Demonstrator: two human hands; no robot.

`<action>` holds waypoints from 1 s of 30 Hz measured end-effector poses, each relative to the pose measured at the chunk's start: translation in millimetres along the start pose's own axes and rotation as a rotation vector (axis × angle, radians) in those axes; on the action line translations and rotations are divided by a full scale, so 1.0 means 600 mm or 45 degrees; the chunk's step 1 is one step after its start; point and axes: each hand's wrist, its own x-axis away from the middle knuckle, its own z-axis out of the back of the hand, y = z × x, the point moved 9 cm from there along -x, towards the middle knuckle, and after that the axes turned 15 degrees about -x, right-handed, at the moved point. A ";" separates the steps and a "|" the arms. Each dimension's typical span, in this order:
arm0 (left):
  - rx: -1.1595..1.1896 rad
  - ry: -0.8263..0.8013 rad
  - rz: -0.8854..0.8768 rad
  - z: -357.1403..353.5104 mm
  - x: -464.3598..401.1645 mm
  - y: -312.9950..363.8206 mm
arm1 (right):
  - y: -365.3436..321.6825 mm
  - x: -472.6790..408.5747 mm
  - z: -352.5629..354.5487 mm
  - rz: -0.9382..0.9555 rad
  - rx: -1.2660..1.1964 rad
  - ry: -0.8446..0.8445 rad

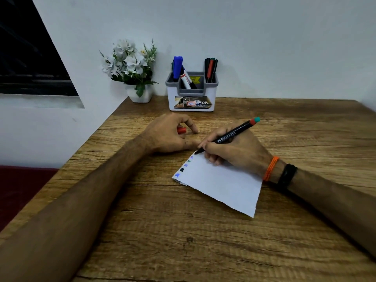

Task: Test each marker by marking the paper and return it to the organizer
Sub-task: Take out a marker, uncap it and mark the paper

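Note:
My right hand (pixel 234 150) grips a black marker (pixel 230 135) with a red and teal end, and its tip touches the top left corner of the white paper (pixel 221 186). Several small colour marks run down the paper's left edge. My left hand (pixel 168 135) rests on the table beside the paper and holds a red cap (pixel 181 130) in its curled fingers. The white and grey organizer (pixel 191 98) stands at the back by the wall, with blue and white markers (pixel 180 71) in its left part and thin dark pens (pixel 211 70) in its right part.
A white pot of artificial flowers (pixel 132 66) stands left of the organizer at the table's back corner. The wooden table (pixel 183 241) has its left edge running diagonally towards me, with a dark red surface (pixel 20 188) below it. A wall closes the back.

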 end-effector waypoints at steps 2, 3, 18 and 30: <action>-0.004 0.004 0.003 0.001 0.000 0.000 | -0.001 0.001 -0.001 0.006 0.013 -0.006; -0.001 0.002 0.004 0.000 0.001 0.001 | -0.002 0.001 0.001 0.007 0.001 0.006; -0.043 -0.005 -0.003 -0.001 -0.002 -0.001 | -0.004 -0.003 0.006 0.077 0.038 0.024; -0.051 -0.002 0.004 -0.001 -0.003 -0.002 | -0.003 -0.003 0.002 0.081 0.062 -0.006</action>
